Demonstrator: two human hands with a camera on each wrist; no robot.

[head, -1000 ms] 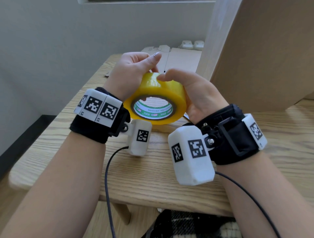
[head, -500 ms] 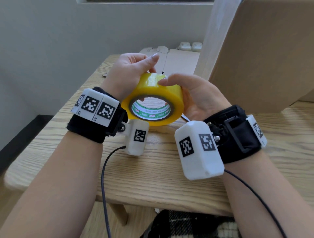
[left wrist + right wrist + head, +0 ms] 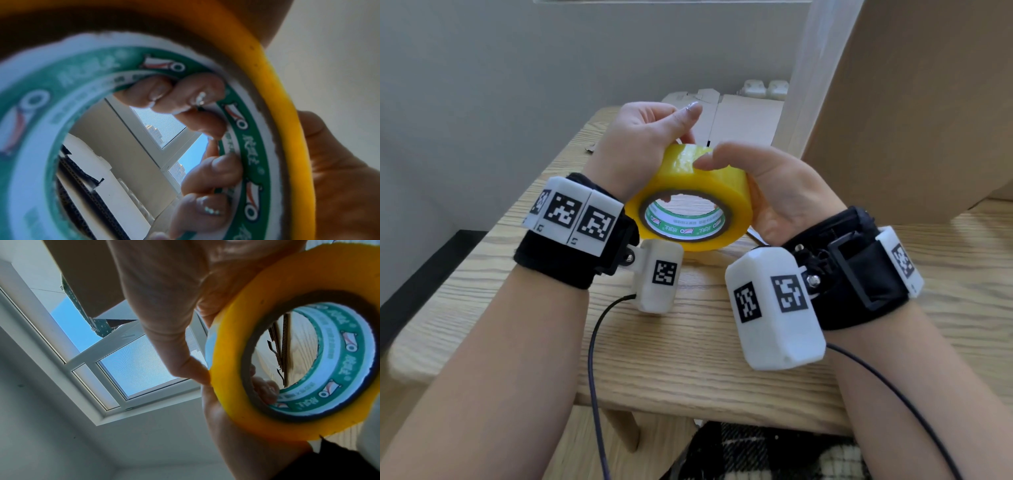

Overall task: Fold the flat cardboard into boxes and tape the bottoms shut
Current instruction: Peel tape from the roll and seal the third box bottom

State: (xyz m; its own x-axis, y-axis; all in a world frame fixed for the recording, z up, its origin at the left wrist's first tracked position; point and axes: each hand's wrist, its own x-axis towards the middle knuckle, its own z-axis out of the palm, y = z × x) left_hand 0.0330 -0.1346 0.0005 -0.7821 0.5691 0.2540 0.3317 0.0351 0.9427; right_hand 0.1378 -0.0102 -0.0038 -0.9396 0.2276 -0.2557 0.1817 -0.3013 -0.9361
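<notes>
One tape roll (image 3: 690,202), left hand (image 3: 640,144), right hand (image 3: 784,192) gripping; one upright box (image 3: 914,102).

Tape roll (image 3: 690,202): green-and-white printed band on inner core, white characters and small red-white logos repeated round it, too blurred to read. Wrist units (image 3: 774,301): black-and-white square marker codes, no legible words.

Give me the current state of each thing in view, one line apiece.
tape roll: held on edge above the table, no strip pulled free that I can see.
left hand: grips the roll.
right hand: grips the roll, thumb on its outer face.
flat cardboard: lying unfolded at the table's far end.
cardboard box: standing upright at right.
</notes>
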